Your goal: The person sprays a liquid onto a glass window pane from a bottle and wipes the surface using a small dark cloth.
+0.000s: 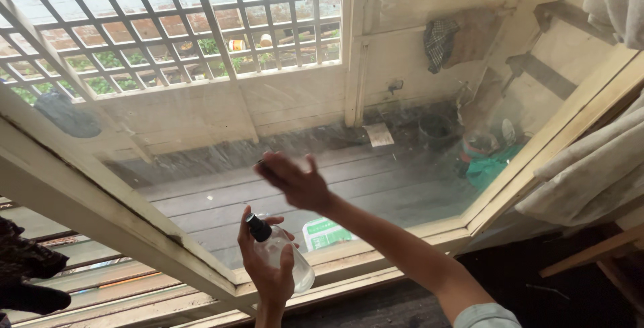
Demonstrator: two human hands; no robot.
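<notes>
The dusty glass pane (pixel 376 167) sat inside a chipped cream wooden frame (pixel 80 200), its lower rail just behind the hands and a stretch of bare glass above them. The left hand (pixel 267 261) was wrapped around a clear spray bottle (pixel 285 254) low against the pane, long axis nearly upright, black nozzle tipped up and left. The right hand (pixel 295 180) lay loose with fingers spread, grasping nothing, against the smeared glass above the bottle.
</notes>
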